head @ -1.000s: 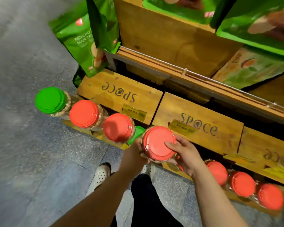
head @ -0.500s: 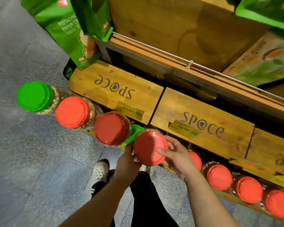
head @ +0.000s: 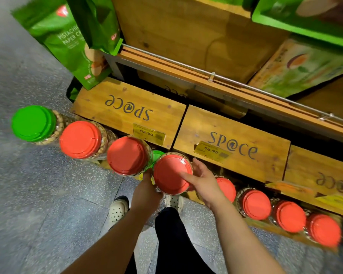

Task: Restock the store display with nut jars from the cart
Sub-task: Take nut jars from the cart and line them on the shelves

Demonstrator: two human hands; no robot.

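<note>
I hold a clear nut jar with a red lid between both hands, low in front of the wooden display. My left hand grips its left side from below. My right hand cups its right side, thumb lying across the lid. To its left stand a red-lidded jar, another red-lidded jar and a green-lidded jar in a row. A green lid shows behind, mostly hidden. Several red-lidded jars line the low ledge to the right.
Wooden crates marked "space" with yellow price tags front the display. Green snack bags hang at upper left, and a metal rail runs along the shelf above. Grey speckled floor lies left; my shoes are below the jar.
The held jar has sunk a little lower toward the ledge. My right thumb has slid further across the lid. The view has tilted, so more red-lidded jars on the right show.
</note>
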